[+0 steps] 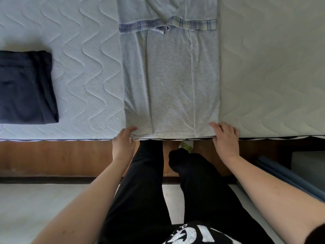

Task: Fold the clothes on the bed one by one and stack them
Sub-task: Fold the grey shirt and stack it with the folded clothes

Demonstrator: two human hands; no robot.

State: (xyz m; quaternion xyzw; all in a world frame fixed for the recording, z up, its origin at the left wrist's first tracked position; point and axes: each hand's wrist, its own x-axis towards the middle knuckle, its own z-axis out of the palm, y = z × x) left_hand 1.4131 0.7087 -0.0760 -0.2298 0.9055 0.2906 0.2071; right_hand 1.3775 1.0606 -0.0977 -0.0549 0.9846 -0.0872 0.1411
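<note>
Cloth of this sort, a soft grey jersey shirt (168, 81), will drape and slide rather than hold a crease, so it looks light, limp and easy to drag out of line. It lies flat on the bed (84, 71) in a long strip, both sides already turned in toward the middle, with the plaid-trimmed sleeves (193, 24) crossing near the far end and the hem at the near edge of the mattress. The left hand (123, 145) has its thumb on top of the near left corner of the hem; its fingers are hidden below the edge, so a pinch seems likely but cannot be confirmed. The right hand (226, 138) rests over the near right corner, fingers loosely bent upon the cloth. Those two hem corners seem the best places to take hold for lifting the hem toward the collar. A folded dark garment (26, 87) sits well apart to the left.
</note>
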